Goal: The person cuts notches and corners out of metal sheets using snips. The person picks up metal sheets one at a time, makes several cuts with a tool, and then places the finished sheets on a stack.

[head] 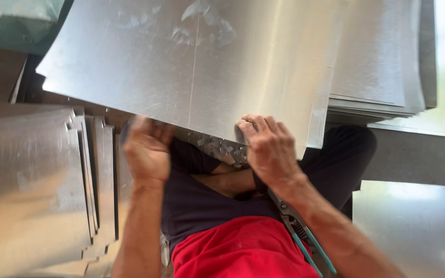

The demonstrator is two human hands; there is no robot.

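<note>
Snips [305, 237] half-hidden under right hand [271, 152]

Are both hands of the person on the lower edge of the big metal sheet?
Yes, the left hand and right hand both grip the metal sheet at its lower edge.

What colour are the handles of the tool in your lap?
Teal handles on the snips, clearest in the head view.

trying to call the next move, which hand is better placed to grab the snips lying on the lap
Right, probably. The right hand grips the metal sheet's lower edge directly above the teal-handled snips, which lie under that forearm. The left hand is farther across the lap.
</note>
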